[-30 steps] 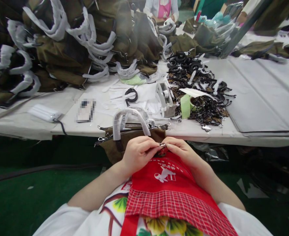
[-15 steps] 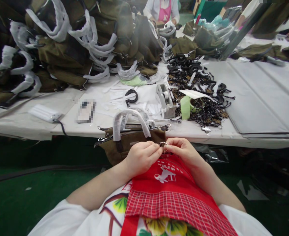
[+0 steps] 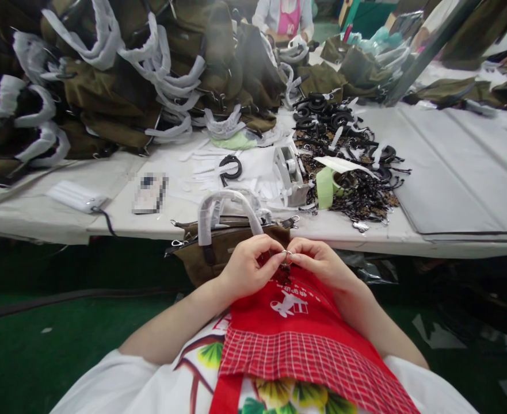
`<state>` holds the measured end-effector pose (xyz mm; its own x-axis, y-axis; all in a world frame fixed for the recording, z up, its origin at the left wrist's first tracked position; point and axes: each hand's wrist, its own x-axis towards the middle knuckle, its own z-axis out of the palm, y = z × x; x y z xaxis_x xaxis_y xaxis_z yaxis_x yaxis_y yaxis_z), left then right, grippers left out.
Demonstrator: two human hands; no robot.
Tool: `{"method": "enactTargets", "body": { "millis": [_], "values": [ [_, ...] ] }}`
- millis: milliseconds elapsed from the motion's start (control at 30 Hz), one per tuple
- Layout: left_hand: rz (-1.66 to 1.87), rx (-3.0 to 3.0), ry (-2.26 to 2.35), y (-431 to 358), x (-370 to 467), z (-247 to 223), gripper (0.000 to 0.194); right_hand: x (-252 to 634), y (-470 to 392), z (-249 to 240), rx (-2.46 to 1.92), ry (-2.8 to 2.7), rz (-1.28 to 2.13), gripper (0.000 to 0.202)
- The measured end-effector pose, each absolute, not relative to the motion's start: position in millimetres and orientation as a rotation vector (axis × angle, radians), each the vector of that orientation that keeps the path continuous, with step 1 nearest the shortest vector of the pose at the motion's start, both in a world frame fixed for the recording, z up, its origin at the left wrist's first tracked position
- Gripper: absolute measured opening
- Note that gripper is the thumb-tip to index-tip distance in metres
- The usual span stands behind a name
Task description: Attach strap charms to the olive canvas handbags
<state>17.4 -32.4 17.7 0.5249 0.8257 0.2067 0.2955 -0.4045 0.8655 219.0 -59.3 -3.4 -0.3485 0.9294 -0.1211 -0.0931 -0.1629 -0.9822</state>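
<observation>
My left hand (image 3: 252, 265) and my right hand (image 3: 317, 260) meet over the red apron, each with thumb and forefinger pinched on a small metal ring (image 3: 287, 257). Below the ring hangs a dark bunch of strands (image 3: 283, 275), partly hidden by my left hand. Just beyond my hands, an olive-brown handbag (image 3: 193, 259) with a zip top leans at the table's front edge. White wrapping covers its upright handles (image 3: 232, 196). My left hand overlaps the bag's front.
Many olive bags (image 3: 106, 95) with wrapped handles are heaped at the left. A pile of dark tassels and cords (image 3: 361, 195) lies right of a grey tape dispenser (image 3: 288, 169). A phone (image 3: 150, 194) and a white object (image 3: 76, 197) lie left. A person (image 3: 284, 17) works opposite.
My left fingers have shifted from lying together over the ring to a thumb-and-forefinger pinch. The dark strands below the ring now show more. My right hand stays nearly in place.
</observation>
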Motion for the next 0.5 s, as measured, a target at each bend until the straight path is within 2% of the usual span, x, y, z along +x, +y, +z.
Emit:
{"method": "enactTargets", "body": {
  "millis": [100, 300, 500],
  "values": [
    [0.741, 1.84, 0.901, -31.8, 15.5, 19.1, 0.027, 218.4, -59.6, -3.7, -1.051, -1.209, 1.643, 0.026],
    [0.866, 1.845, 0.86, -35.6, 12.6, 23.3, 0.014, 214.5, -63.6, 1.4, -0.926, -1.163, 1.703, 0.026],
    [0.985, 1.698, 0.832, -39.9, 11.6, 18.9, 0.014, 205.2, -73.3, -6.3, -0.787, -1.004, 1.97, 0.027]
  ]
}}
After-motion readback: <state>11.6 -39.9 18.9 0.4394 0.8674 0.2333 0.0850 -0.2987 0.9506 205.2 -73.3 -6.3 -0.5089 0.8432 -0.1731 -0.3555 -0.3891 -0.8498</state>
